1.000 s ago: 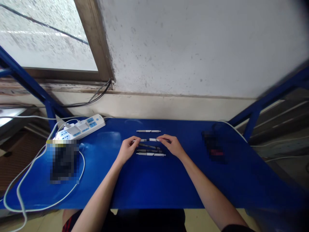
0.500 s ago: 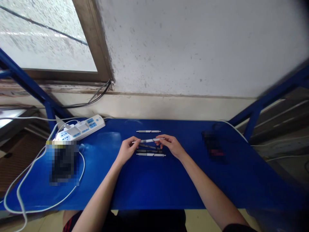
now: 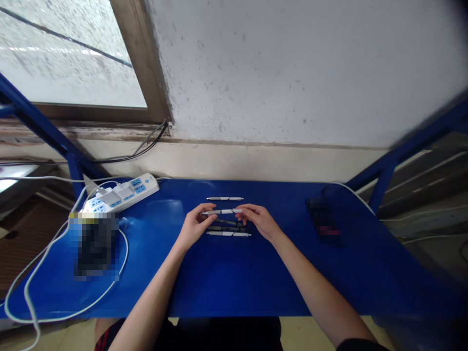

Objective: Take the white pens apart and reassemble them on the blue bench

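Lot: 1 white pen (image 3: 223, 211), held level above the table, its 2 ends pinched by the closed fingers of the left hand (image 3: 195, 226) and right hand (image 3: 260, 222). 4 pens (image 3: 228, 234) lie parallel on the blue table (image 3: 234, 278): 1 far, 3 near.

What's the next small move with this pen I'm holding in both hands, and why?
I'd probably lay the white-and-grey pen down where it is and let go. Your left hand and right hand hold it at its two ends, and it already runs roughly parallel to the pen above it, in the gap between that pen and the dark pens.
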A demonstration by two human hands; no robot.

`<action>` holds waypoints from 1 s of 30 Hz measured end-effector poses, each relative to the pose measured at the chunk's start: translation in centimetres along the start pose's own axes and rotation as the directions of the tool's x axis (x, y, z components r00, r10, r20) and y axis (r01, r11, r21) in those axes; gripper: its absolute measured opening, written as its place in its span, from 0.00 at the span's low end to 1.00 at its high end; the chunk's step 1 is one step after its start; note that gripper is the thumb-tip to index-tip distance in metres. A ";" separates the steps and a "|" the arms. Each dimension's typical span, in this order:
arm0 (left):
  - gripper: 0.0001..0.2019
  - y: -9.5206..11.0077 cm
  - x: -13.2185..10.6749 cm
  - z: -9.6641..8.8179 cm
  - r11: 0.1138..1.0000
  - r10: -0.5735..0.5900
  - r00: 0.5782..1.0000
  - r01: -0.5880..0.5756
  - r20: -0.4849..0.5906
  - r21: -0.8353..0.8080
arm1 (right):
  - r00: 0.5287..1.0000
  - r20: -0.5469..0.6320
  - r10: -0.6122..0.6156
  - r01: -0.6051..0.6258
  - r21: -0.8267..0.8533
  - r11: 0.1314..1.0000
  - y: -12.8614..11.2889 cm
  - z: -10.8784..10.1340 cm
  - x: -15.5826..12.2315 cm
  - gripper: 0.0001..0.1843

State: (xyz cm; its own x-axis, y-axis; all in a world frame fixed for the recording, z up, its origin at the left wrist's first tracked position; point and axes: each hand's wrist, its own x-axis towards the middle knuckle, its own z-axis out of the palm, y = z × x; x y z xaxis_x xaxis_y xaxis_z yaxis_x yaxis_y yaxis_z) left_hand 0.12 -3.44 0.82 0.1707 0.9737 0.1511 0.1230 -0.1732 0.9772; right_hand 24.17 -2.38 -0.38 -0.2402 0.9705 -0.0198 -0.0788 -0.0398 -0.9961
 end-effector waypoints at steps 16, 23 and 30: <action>0.17 -0.4 0.2 -0.3 0.994 -0.095 0.995 0.096 -0.023 0.060 | 0.999 -0.024 0.027 -0.026 0.036 0.999 0.2 -0.1 0.1 0.16; 0.19 -0.3 0.2 -0.3 0.994 -0.100 0.994 0.101 -0.040 0.036 | 1.000 -0.023 0.009 -0.008 0.053 0.999 0.1 -0.3 0.1 0.15; 0.20 -0.3 0.1 -0.3 0.993 -0.119 0.993 0.119 0.020 -0.009 | 0.999 -0.042 -0.002 0.004 0.053 0.999 0.1 -0.3 0.1 0.14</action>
State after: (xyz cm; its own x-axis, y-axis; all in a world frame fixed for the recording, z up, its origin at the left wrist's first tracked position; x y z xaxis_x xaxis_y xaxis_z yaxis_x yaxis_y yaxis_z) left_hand -0.18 -3.24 0.55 0.1748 0.9841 0.0306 0.1335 -0.0545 0.9895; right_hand 24.46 -2.18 -0.46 -0.1997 0.9796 -0.0218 -0.1307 -0.0486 -0.9902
